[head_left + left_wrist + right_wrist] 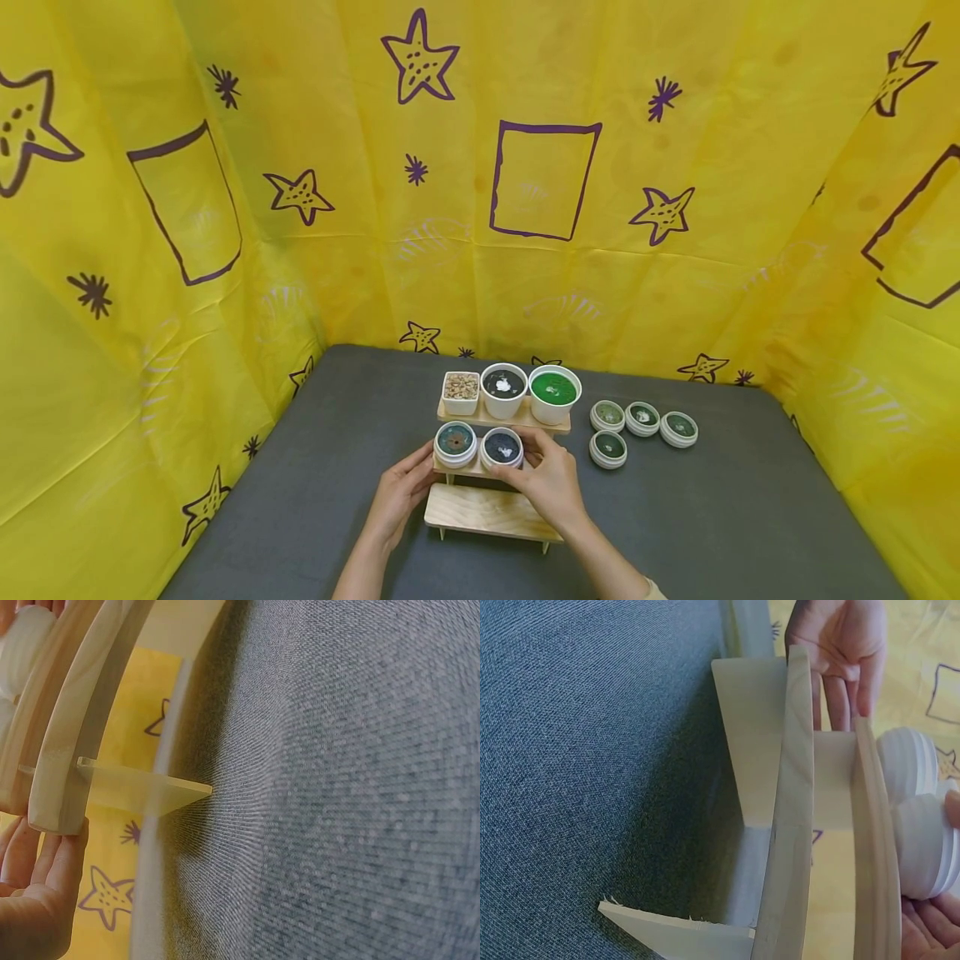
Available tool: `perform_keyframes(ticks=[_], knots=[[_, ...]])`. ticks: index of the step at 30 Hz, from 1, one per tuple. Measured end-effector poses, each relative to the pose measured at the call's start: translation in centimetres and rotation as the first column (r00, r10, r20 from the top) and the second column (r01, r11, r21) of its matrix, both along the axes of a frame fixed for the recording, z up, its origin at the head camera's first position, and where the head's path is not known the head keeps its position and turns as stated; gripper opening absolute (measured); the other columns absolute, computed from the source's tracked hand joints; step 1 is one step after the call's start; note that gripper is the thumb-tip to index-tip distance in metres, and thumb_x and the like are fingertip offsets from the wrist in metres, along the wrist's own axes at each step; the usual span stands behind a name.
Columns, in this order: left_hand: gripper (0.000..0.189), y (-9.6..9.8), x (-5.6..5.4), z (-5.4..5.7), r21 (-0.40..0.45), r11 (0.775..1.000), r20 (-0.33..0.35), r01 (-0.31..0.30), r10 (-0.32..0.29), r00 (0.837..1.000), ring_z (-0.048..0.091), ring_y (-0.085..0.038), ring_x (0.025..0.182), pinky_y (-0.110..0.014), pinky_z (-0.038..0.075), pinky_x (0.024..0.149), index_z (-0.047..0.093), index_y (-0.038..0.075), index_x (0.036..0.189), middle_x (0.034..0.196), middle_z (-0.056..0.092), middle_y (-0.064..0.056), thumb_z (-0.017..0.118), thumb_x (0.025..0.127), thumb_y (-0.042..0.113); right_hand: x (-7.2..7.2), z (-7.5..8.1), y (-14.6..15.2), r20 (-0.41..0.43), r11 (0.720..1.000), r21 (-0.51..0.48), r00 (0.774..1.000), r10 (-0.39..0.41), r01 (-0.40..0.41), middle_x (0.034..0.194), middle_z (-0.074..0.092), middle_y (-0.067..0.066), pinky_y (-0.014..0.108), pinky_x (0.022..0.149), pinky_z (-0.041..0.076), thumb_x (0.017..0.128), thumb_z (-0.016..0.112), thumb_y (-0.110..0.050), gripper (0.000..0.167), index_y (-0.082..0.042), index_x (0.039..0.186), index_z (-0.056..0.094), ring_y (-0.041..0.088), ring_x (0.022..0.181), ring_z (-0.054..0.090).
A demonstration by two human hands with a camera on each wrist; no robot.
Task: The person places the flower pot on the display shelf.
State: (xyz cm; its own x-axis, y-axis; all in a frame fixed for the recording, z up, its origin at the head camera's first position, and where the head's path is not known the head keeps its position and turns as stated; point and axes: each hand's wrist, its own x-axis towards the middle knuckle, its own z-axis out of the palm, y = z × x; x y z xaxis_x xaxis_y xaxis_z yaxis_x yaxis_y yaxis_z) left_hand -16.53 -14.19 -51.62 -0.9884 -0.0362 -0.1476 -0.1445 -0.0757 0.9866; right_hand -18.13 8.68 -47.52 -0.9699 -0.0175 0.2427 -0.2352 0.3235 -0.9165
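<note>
A stepped wooden stand [491,510] with three tiers stands on the grey table. On its middle tier sit two small round white jars: one with a teal filling [454,440] at left, one with a dark blue filling [502,450] at right. My right hand [551,479] holds the dark blue jar, thumb in front and fingers behind. With fairly straight fingers, my left hand [401,492] touches the middle tier's left end, beside the teal jar. The right wrist view shows the held jar [922,847] right at the tier's edge [874,847].
A square white cup of beige bits [461,392], a cup with dark filling [503,388] and a cup with green filling [555,390] occupy the top tier. Several small jars [642,418] with green fillings sit on the table at right. Yellow patterned cloth [465,283] surrounds the table.
</note>
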Motion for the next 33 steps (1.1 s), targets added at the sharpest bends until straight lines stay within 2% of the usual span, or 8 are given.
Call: perform_keyframes(ticks=[8,21,28,33], knots=[[0.052,0.0,0.1,0.0,-0.006,1.0,-0.003,0.0,-0.001,1.0,0.066,-0.016,0.112,-0.048,0.047,0.107,0.046,0.003,0.146,0.137,0.061,-0.018,0.055,0.1,0.026,0.0,0.0,-0.1,-0.019,1.0,0.013,1.0,-0.012,0.013,0.113,0.073,0.009,0.034,0.093,0.056,0.063,0.093,-0.019,0.056,-0.012,0.114,0.07,0.024,0.107,0.071],[0.051,0.1,0.0,0.2,0.002,1.0,-0.01,0.004,-0.004,1.0,0.066,-0.014,0.109,-0.044,0.049,0.104,0.046,0.003,0.146,0.137,0.061,-0.019,0.055,0.1,0.024,0.1,0.1,-0.1,-0.036,0.999,0.038,0.999,-0.021,0.022,0.112,0.074,0.008,0.034,0.092,0.056,0.063,0.093,-0.022,0.056,-0.013,0.113,0.07,0.024,0.106,0.071],[0.052,0.1,0.1,0.2,-0.009,1.0,-0.008,0.009,-0.009,1.0,0.066,-0.017,0.113,-0.049,0.046,0.107,0.046,0.003,0.147,0.14,0.058,-0.02,0.054,0.101,0.025,0.2,0.1,0.4,-0.026,1.0,-0.031,1.0,0.004,-0.005,0.114,0.074,0.004,0.032,0.095,0.055,0.062,0.094,-0.022,0.059,-0.016,0.115,0.07,0.02,0.105,0.071],[0.052,0.0,0.1,0.2,-0.008,1.0,-0.005,0.006,-0.006,1.0,0.066,-0.015,0.111,-0.046,0.048,0.105,0.046,0.003,0.147,0.137,0.061,-0.019,0.055,0.1,0.025,0.3,0.0,1.0,-0.02,0.995,-0.097,1.0,0.018,-0.02,0.114,0.073,0.005,0.03,0.096,0.054,0.061,0.094,-0.018,0.059,-0.013,0.114,0.07,0.021,0.104,0.071]])
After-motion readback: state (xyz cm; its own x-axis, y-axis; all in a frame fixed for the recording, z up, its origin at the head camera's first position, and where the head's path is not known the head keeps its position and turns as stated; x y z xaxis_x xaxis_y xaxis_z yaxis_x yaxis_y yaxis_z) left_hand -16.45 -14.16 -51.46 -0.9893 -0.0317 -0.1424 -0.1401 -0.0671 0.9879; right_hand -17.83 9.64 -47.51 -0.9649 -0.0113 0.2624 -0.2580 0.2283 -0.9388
